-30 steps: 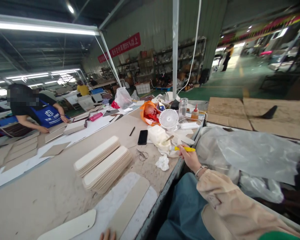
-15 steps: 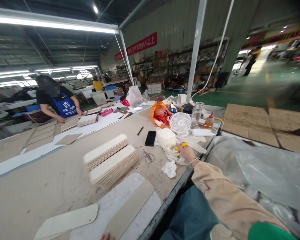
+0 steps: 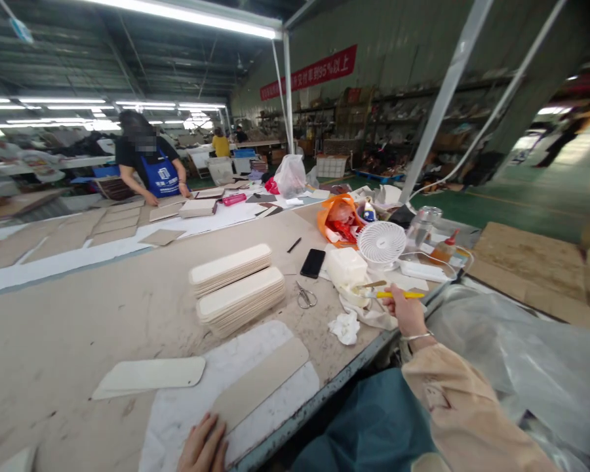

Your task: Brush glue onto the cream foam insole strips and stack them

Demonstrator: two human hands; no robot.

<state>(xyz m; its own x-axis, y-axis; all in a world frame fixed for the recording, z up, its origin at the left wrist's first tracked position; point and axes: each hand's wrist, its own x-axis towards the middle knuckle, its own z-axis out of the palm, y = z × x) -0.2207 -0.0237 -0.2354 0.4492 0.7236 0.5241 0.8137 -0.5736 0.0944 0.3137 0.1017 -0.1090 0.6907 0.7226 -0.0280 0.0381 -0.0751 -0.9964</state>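
Note:
My right hand [image 3: 404, 311] is closed around a yellow-handled brush [image 3: 398, 295], whose tip is at the white glue container [image 3: 356, 294]. Another flat stick leans out of that container. At the bottom, my left hand [image 3: 204, 446] rests with its fingers spread on the near end of a beige panel [image 3: 263, 380]. The panel lies on a white sheet [image 3: 170, 419]. Left of it are pale panels [image 3: 152, 375] overlapping. Two stacks of rounded panels, a rear one [image 3: 231, 267] and a front one [image 3: 243, 298], stand behind the sheet.
Scissors [image 3: 305, 296], a black phone [image 3: 313, 263] and crumpled tissue [image 3: 345, 327] lie right of the stacks. A white fan [image 3: 381, 242], orange bag [image 3: 338, 219] and red-tipped bottle [image 3: 445, 248] stand farther back. Across the table a person [image 3: 152, 160] in a blue apron handles panels.
The camera view has turned left. My right hand has drawn the brush up so more of it shows, and more of my left hand is visible on the panel.

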